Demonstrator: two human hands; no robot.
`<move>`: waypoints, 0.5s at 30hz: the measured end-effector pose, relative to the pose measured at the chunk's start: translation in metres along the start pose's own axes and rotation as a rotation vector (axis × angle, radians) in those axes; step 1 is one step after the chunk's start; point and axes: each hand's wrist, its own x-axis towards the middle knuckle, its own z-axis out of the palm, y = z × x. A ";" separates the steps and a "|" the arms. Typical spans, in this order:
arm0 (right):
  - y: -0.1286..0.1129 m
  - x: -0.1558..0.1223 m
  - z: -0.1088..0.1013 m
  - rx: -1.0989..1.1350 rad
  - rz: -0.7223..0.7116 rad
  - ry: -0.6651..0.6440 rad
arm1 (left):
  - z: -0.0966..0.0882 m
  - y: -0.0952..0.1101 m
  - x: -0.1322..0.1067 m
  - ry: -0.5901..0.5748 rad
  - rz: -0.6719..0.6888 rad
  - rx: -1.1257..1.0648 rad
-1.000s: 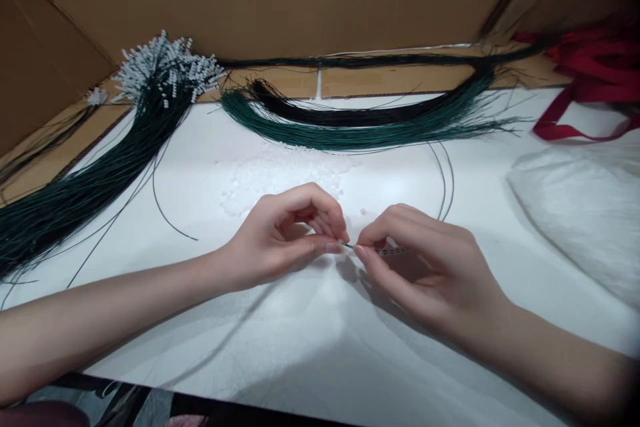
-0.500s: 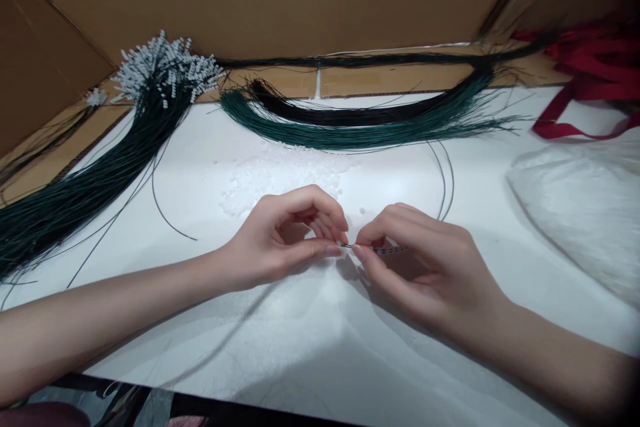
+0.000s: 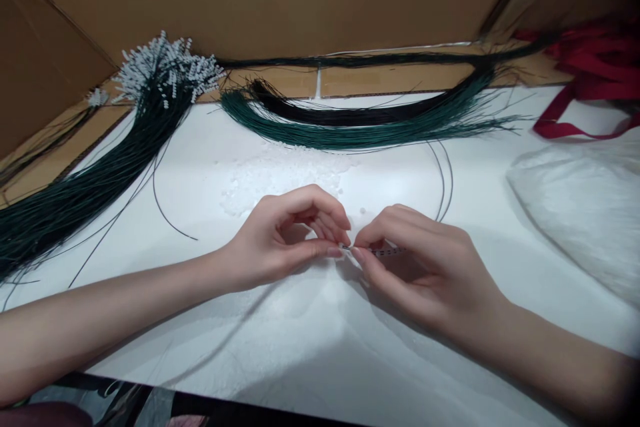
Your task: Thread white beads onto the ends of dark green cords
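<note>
My left hand [image 3: 287, 240] pinches a small white bead [image 3: 341, 246] between thumb and fingertips above the white table. Close on its right, my right hand [image 3: 430, 260] pinches a thin dark wire near its tip, and the short bit of wire between the two hands reaches the bead. Past my right fingertips, a row of white beads [image 3: 393, 251] runs along the wire, partly hidden by the hand. Behind my hands lies a scatter of loose white beads [image 3: 280, 177]. Whether the wire passes through the pinched bead is too small to tell.
A thick bundle of dark green wires [image 3: 105, 167] with white beaded ends [image 3: 165, 70] lies at the left. Loose green wires [image 3: 345, 137] and black wires [image 3: 350, 113] curve across the back. Red ribbon [image 3: 600, 67] and a clear plastic bag [image 3: 580, 207] are at the right. Cardboard walls [image 3: 300, 0] stand behind.
My hands are almost still. The left fingertips have shifted slightly right, and the gap of wire between the two hands looks a little shorter.
</note>
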 end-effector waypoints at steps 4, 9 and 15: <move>0.001 0.000 0.000 0.001 -0.004 -0.004 | 0.001 0.000 0.000 0.002 0.005 -0.002; 0.000 0.001 0.001 0.002 0.004 -0.013 | 0.001 0.000 0.000 0.013 0.000 0.019; -0.001 0.002 0.000 -0.004 -0.008 -0.009 | 0.000 -0.001 0.000 0.008 0.013 0.004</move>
